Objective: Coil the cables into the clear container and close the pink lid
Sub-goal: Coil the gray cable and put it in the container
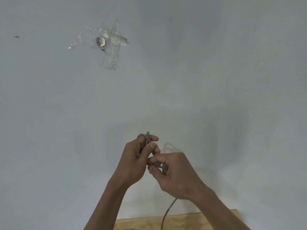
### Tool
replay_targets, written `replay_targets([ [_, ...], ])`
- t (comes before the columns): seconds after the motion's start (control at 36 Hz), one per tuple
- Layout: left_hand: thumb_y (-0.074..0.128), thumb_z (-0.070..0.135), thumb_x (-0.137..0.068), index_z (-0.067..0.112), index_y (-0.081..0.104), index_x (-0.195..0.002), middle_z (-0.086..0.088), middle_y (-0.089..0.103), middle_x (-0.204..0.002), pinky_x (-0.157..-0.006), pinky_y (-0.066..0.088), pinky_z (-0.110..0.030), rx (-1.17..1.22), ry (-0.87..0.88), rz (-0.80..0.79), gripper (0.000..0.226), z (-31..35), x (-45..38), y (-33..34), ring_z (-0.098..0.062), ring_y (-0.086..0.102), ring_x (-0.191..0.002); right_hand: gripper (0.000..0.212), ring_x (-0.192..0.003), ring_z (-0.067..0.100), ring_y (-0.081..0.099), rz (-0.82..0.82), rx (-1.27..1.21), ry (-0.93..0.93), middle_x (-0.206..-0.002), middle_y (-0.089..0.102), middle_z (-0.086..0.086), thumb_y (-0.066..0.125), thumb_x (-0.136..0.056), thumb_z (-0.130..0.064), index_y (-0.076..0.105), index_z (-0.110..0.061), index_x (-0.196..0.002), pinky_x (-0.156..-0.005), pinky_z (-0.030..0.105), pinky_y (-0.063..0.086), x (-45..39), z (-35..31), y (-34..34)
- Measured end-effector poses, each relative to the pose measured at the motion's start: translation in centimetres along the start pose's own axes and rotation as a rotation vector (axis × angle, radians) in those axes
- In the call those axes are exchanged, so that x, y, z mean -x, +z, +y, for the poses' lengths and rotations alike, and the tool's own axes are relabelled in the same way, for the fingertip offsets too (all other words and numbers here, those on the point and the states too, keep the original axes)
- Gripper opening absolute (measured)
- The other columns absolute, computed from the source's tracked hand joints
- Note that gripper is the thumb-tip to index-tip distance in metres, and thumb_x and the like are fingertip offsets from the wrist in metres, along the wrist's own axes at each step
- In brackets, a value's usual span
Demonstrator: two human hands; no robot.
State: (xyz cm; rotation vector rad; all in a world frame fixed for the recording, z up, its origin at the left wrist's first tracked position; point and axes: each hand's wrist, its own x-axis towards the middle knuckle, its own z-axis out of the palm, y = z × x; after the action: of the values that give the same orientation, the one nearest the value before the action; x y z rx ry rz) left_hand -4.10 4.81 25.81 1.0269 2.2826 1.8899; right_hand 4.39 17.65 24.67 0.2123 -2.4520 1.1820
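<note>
Both hands are raised in front of a pale wall. My left hand (136,158) pinches a small coil of grey cable (147,138) between thumb and fingers, with a loop sticking up above the fingertips. My right hand (172,173) grips the same cable just below and to the right, touching the left hand's fingers. From under the right hand the free length of the cable hangs down toward the wooden table (191,221) at the bottom edge. The clear container and the pink lid are out of view.
The pale grey wall (216,72) fills most of the view. A metal fitting under strips of clear tape (103,44) is stuck on it at upper left. Only a strip of the table's far edge shows.
</note>
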Motion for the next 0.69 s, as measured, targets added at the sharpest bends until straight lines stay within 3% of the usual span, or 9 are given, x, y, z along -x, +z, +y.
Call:
replay_targets([
  [0.06,0.048,0.011,-0.104,-0.007,0.062,-0.088,-0.007,0.067,-0.086,-0.073,0.055,-0.028,0.036,0.005,-0.019,0.028,-0.2,0.3,0.4,-0.014,0.071,-0.091,0.015,-0.062,0.006,0.064,-0.033,0.090,-0.034,-0.079,0.073,-0.017,0.061,-0.089,-0.026,0.075,-0.029,-0.095,-0.064,0.025,0.053,-0.6,-0.2,-0.8],
  [0.11,0.041,0.023,-0.105,-0.007,0.064,-0.094,-0.016,0.065,-0.086,-0.075,0.054,-0.027,0.118,-0.019,-0.025,0.039,-0.1,0.5,0.6,-0.018,0.070,-0.091,0.015,-0.071,-0.001,0.067,-0.054,0.100,-0.033,-0.084,0.074,-0.021,0.061,-0.087,-0.029,0.074,-0.032,-0.094,-0.072,0.026,0.055,-1.2,-0.2,-1.7],
  [0.19,0.029,0.035,-0.108,0.007,0.068,-0.093,0.000,0.067,-0.082,-0.073,0.048,-0.025,0.146,-0.044,-0.067,0.050,0.2,1.0,0.8,-0.014,0.065,-0.081,0.009,-0.086,0.002,0.072,-0.041,0.105,-0.057,-0.087,0.075,-0.026,0.069,-0.082,-0.034,0.073,-0.033,-0.091,-0.081,0.034,0.058,-2.3,-0.3,-2.8],
  [0.28,0.026,0.046,-0.106,0.012,0.066,-0.085,-0.002,0.059,-0.074,-0.070,0.042,-0.032,0.057,-0.027,-0.074,0.057,0.1,1.4,1.3,-0.016,0.053,-0.072,0.014,-0.061,-0.003,0.062,0.020,0.145,-0.072,-0.066,0.068,-0.027,0.083,-0.071,-0.035,0.073,-0.028,-0.077,-0.063,0.018,0.043,-3.2,-0.3,-4.3],
  [0.33,0.025,0.049,-0.104,0.012,0.065,-0.082,-0.008,0.058,-0.074,-0.069,0.041,-0.034,0.047,-0.024,-0.072,0.058,0.2,1.7,1.6,-0.020,0.050,-0.071,0.016,-0.051,0.001,0.054,0.019,0.132,-0.100,-0.060,0.065,-0.023,0.087,-0.066,-0.030,0.072,-0.027,-0.071,-0.058,0.016,0.035,-3.8,-0.5,-5.3],
  [0.47,0.026,0.056,-0.101,0.017,0.069,-0.093,-0.016,0.061,-0.083,-0.080,0.043,-0.054,0.152,-0.061,-0.128,0.059,0.7,2.0,2.0,-0.040,0.051,-0.081,0.019,-0.051,0.005,0.052,-0.032,-0.059,-0.176,-0.069,0.072,-0.010,0.091,-0.067,-0.015,0.075,-0.020,-0.075,-0.055,0.018,0.043,-5.6,0.0,-6.8],
  [0.58,0.034,0.064,-0.095,0.015,0.066,-0.090,-0.007,0.061,-0.079,-0.104,0.043,-0.061,0.263,-0.126,-0.195,0.059,0.7,2.5,1.9,-0.027,0.055,-0.081,0.024,-0.065,0.020,0.069,0.052,-0.202,-0.186,-0.069,0.073,0.001,0.094,-0.062,-0.016,0.076,-0.008,-0.076,-0.063,0.035,0.051,-6.9,2.0,-6.4],
  [0.69,0.041,0.053,-0.098,0.010,0.058,-0.087,-0.003,0.058,-0.078,-0.106,0.037,-0.065,0.293,-0.089,-0.214,0.048,1.0,2.9,2.6,-0.021,0.055,-0.082,0.012,-0.065,0.014,0.069,0.029,-0.536,-0.052,-0.069,0.074,0.004,0.081,-0.075,0.005,0.073,0.008,-0.083,-0.066,0.023,0.055,-7.2,4.0,-5.2],
])
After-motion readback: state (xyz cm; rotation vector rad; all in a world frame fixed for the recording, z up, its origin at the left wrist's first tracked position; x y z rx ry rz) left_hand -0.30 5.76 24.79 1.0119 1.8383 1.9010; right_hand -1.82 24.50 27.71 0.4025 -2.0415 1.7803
